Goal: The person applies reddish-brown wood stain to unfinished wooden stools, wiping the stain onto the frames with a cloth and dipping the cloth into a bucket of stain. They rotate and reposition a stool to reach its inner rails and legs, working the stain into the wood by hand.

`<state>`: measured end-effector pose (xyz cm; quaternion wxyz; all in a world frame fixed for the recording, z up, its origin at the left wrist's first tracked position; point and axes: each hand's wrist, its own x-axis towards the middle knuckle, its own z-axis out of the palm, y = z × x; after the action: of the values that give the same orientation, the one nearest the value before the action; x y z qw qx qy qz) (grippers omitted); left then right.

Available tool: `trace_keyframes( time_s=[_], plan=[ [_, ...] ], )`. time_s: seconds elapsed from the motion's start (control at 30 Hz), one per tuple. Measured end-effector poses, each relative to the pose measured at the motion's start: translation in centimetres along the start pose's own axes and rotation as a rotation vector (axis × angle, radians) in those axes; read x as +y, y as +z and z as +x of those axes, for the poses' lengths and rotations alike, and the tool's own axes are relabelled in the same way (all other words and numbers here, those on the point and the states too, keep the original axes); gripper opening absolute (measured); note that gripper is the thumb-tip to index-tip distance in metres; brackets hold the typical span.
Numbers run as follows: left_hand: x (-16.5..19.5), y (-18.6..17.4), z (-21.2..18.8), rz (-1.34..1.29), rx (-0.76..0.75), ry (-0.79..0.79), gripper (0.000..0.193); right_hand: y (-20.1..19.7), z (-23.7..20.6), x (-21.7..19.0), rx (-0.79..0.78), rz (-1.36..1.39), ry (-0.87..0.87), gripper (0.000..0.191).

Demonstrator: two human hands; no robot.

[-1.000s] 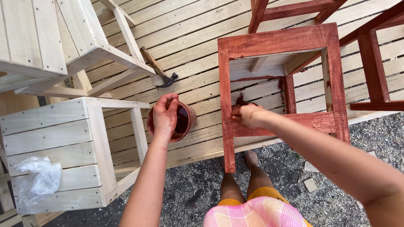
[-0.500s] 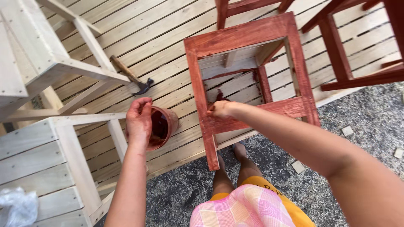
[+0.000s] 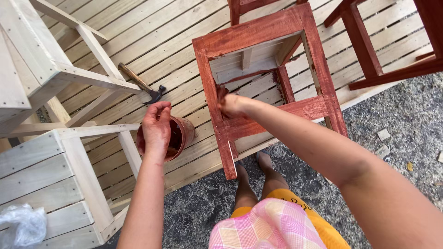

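Your left hand (image 3: 157, 127) is clamped over the rim of a small stain pot (image 3: 177, 136), fingers curled down across the top, dark red liquid inside. Pot hangs in the air just left of the stool.

Your right hand (image 3: 233, 105) is closed on a brush (image 3: 222, 93), mostly hidden; only a dark, stain-soaked tip shows above the knuckles. That tip touches the inner face of the red-stained stool (image 3: 258, 69), at its near-left leg just below the top frame. The stool lies on its side on the pale slatted pallet floor (image 3: 138, 46), open frame facing you.

Beyond your left hand: a hammer (image 3: 140, 84) lying on the slats, head pointing toward the stool. Left of that hand: unpainted wooden stools (image 3: 46, 157), with a crumpled clear plastic bag (image 3: 20, 226) low beside them. Past your right hand, another red-stained frame (image 3: 369, 50). Gravel (image 3: 406, 120) under your right forearm.
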<state>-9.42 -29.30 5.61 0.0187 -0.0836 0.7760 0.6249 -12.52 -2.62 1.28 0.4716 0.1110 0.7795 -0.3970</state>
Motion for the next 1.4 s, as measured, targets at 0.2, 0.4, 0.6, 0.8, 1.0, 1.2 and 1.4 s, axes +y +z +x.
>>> trace_keyframes(
  time_s=[0.2,0.4,0.6,0.8,1.0,1.2,1.4],
  plan=[
    [1.1,1.2,-0.4,0.055,0.003,0.026,0.011,-0.8,-1.3,2.3,-0.117,-0.577,-0.255,0.048],
    [2.2,0.0,-0.2,0.009,0.018,-0.043,0.010,-4.6,-4.7,3.6,-0.189,-0.705,-0.118,0.052],
    [1.7,0.3,-0.1,0.015,0.018,0.003,0.011,-12.2,-10.1,8.2,-0.155,-0.802,-0.001,0.054],
    [0.8,0.4,0.2,0.015,0.020,-0.005,0.010,-16.3,-12.1,12.0,-0.136,-1.062,0.166,0.053],
    [0.9,-0.3,0.0,0.070,0.032,-0.014,0.009,-14.2,-12.7,10.6,-0.119,-0.919,0.061,0.052],
    [2.5,1.7,-0.8,0.322,-0.005,0.152,0.009,-6.3,-10.3,3.6,-0.127,-0.769,-0.127,0.050],
    [5.9,4.2,-2.6,0.393,-0.213,0.242,0.013,-0.7,-7.1,0.9,-0.030,-0.703,-0.393,0.047]
  ],
)
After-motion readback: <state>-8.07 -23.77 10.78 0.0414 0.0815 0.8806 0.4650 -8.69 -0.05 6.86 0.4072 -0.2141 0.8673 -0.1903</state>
